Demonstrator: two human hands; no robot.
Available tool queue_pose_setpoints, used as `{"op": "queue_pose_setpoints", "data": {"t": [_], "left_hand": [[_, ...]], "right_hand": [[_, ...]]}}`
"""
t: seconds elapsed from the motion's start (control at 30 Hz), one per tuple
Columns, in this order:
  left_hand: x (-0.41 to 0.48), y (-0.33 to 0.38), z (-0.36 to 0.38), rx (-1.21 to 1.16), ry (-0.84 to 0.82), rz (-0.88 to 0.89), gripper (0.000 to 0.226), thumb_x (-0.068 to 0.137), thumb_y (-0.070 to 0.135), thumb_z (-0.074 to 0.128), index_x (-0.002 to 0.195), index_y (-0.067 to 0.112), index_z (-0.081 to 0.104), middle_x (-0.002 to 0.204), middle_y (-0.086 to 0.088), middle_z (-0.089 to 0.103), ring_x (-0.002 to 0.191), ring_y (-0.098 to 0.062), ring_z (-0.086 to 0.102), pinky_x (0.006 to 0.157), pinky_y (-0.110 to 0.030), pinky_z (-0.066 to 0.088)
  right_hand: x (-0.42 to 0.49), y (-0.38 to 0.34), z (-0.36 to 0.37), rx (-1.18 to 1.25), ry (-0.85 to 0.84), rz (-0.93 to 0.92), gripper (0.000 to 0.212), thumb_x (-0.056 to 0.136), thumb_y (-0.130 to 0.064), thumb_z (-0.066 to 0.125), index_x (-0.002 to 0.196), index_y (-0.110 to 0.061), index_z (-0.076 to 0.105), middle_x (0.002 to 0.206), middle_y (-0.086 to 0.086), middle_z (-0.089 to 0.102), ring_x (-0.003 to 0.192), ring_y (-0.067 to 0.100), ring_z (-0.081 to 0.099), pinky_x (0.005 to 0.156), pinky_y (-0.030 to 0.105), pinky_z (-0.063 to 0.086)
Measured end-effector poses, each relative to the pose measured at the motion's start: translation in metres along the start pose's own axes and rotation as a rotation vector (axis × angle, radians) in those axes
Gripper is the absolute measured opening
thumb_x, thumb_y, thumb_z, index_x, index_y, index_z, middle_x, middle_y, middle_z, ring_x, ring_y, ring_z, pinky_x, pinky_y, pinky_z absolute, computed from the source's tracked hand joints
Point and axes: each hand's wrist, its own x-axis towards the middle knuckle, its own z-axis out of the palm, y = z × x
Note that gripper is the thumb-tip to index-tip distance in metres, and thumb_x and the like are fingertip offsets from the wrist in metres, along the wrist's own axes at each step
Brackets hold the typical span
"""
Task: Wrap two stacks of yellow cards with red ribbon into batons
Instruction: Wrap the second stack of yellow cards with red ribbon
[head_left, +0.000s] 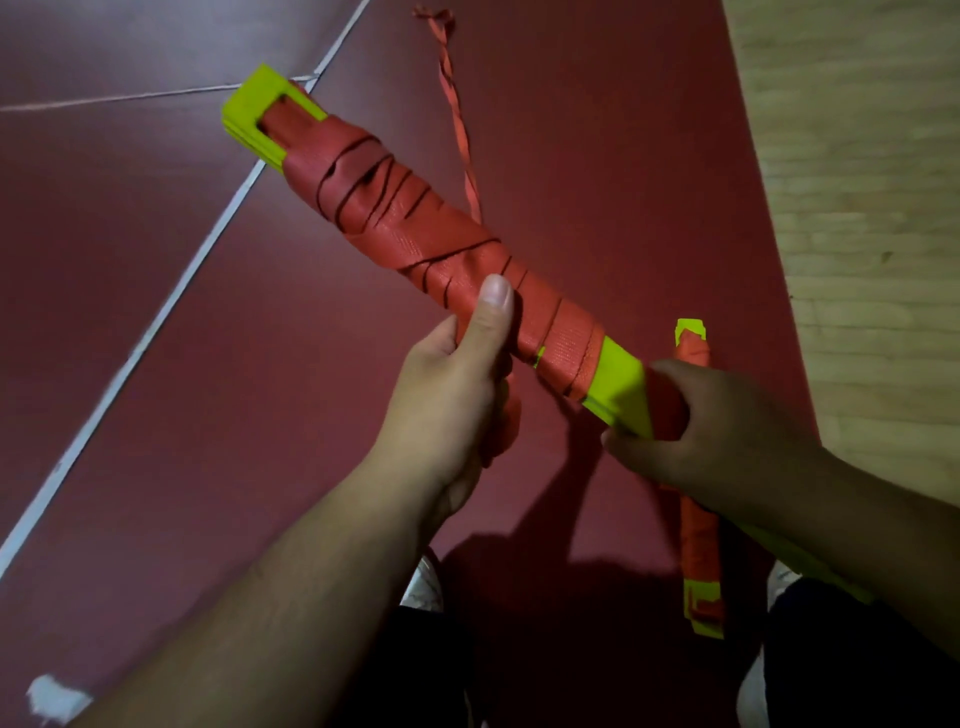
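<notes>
**Q:** Where are the hands, and what are they holding?

**A:** Both hands are gripping one long baton (415, 218), which is slanting across the view above a red mat (597, 156). The left hand (457, 374) is clamping around its middle, with the thumb lying flat on top of the red ribbon (400, 228) windings. A ribbon tail (506, 415) is hanging from that same fist. The right hand (717, 426) is curling around the near end, where bare yellow cards (621, 379) are showing. The hands are sitting close together, but they are not touching.

**Q:** And the other stack?

**A:** A second baton (701, 540) is lying on the mat just under the right wrist. It is looking fully wrapped, with yellow showing at both tips. A loose strand (460, 130) of twisted ribbon is trailing on the mat beyond the held baton. A wooden floor (857, 208) is bordering the mat on the right.

**Q:** What could be going wrong from here?

**A:** The windings are looking uneven, bunching near the far end and crossing at odd angles. If the left thumb is easing off before the tail is secured, the last turns are likely to slacken and slide. The cards are only being pinched at one end, so a twist from the right hand could fan them out.
</notes>
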Motion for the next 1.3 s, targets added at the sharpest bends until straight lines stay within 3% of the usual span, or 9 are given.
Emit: {"op": "queue_pose_setpoints", "data": {"t": [0.17, 0.27, 0.37, 0.43, 0.57, 0.8, 0.93, 1.1, 1.3], "left_hand": [[0.002, 0.006, -0.004, -0.089, 0.020, 0.012, 0.042, 0.090, 0.056, 0.057, 0.065, 0.023, 0.046, 0.054, 0.005, 0.027, 0.045, -0.013, 0.021, 0.066, -0.045, 0.021], [0.003, 0.012, -0.007, -0.161, -0.047, 0.056, 0.041, 0.083, 0.058, 0.055, 0.065, 0.022, 0.055, 0.056, 0.004, 0.037, 0.045, -0.012, 0.033, 0.055, -0.032, 0.026], [0.004, 0.016, -0.011, -0.236, -0.203, 0.089, 0.040, 0.082, 0.058, 0.054, 0.076, 0.018, 0.053, 0.060, 0.001, 0.035, 0.048, -0.012, 0.032, 0.045, -0.025, 0.021], [0.005, 0.016, -0.013, -0.217, -0.267, 0.086, 0.042, 0.080, 0.058, 0.055, 0.078, 0.016, 0.055, 0.062, 0.000, 0.034, 0.049, -0.012, 0.029, 0.044, -0.027, 0.019], [0.005, 0.019, -0.016, -0.147, -0.253, 0.090, 0.050, 0.080, 0.060, 0.052, 0.095, 0.012, 0.055, 0.066, 0.001, 0.039, 0.053, -0.010, 0.031, 0.046, -0.025, 0.022], [0.008, 0.015, -0.019, 0.084, -0.198, 0.117, 0.044, 0.080, 0.062, 0.039, 0.071, 0.019, 0.036, 0.059, 0.007, 0.030, 0.045, -0.007, 0.029, 0.070, -0.044, 0.021], [0.014, 0.007, -0.030, 0.279, -0.132, 0.223, 0.036, 0.102, 0.036, 0.049, 0.096, 0.002, 0.058, 0.063, 0.005, 0.039, 0.051, -0.010, 0.034, 0.057, -0.032, 0.028], [0.014, 0.004, -0.028, 0.366, -0.180, 0.285, 0.028, 0.100, 0.029, 0.043, 0.108, 0.022, 0.069, 0.078, 0.005, 0.061, 0.075, -0.018, 0.050, 0.071, -0.030, 0.039], [0.004, 0.006, -0.013, 0.160, -0.236, 0.164, 0.027, 0.099, 0.032, 0.048, 0.105, 0.009, 0.058, 0.063, 0.006, 0.030, 0.047, -0.013, 0.022, 0.049, -0.025, 0.019]], "right_hand": [[0.001, -0.021, -0.023, 0.167, -0.284, 0.001, 0.049, 0.058, -0.054, 0.085, 0.095, -0.027, 0.067, 0.085, -0.009, 0.073, 0.075, 0.005, 0.068, 0.071, 0.031, 0.055], [0.004, -0.023, -0.032, 0.479, -0.497, 0.071, 0.050, 0.059, -0.048, 0.091, 0.099, -0.028, 0.068, 0.097, 0.009, 0.074, 0.089, 0.030, 0.071, 0.081, 0.044, 0.057], [0.003, -0.019, -0.034, 0.732, -0.845, 0.208, 0.074, 0.055, -0.044, 0.092, 0.114, -0.012, 0.061, 0.093, 0.022, 0.072, 0.078, 0.042, 0.070, 0.071, 0.051, 0.055], [-0.002, -0.017, -0.031, 0.682, -0.938, 0.222, 0.057, 0.060, -0.031, 0.089, 0.108, -0.011, 0.064, 0.081, 0.019, 0.070, 0.071, 0.035, 0.066, 0.067, 0.043, 0.055], [-0.005, -0.022, -0.029, 0.526, -0.730, 0.182, 0.029, 0.061, -0.024, 0.081, 0.080, -0.009, 0.066, 0.065, 0.012, 0.066, 0.057, 0.025, 0.061, 0.054, 0.033, 0.051], [-0.003, -0.028, -0.030, 0.355, -0.457, 0.090, 0.018, 0.077, -0.003, 0.078, 0.078, 0.001, 0.061, 0.056, 0.005, 0.064, 0.050, 0.017, 0.060, 0.048, 0.023, 0.048], [0.002, -0.026, -0.031, 0.377, -0.341, 0.067, 0.017, 0.077, -0.004, 0.077, 0.076, 0.003, 0.062, 0.060, 0.018, 0.065, 0.049, 0.020, 0.061, 0.047, 0.024, 0.049], [0.004, -0.023, -0.028, 0.418, -0.259, 0.098, 0.014, 0.080, -0.002, 0.075, 0.082, 0.007, 0.063, 0.058, 0.011, 0.064, 0.047, 0.017, 0.060, 0.044, 0.021, 0.048], [0.007, -0.014, -0.023, 0.248, -0.207, 0.111, 0.013, 0.081, -0.016, 0.077, 0.085, -0.007, 0.069, 0.069, 0.009, 0.074, 0.060, 0.017, 0.071, 0.059, 0.029, 0.054]]}}
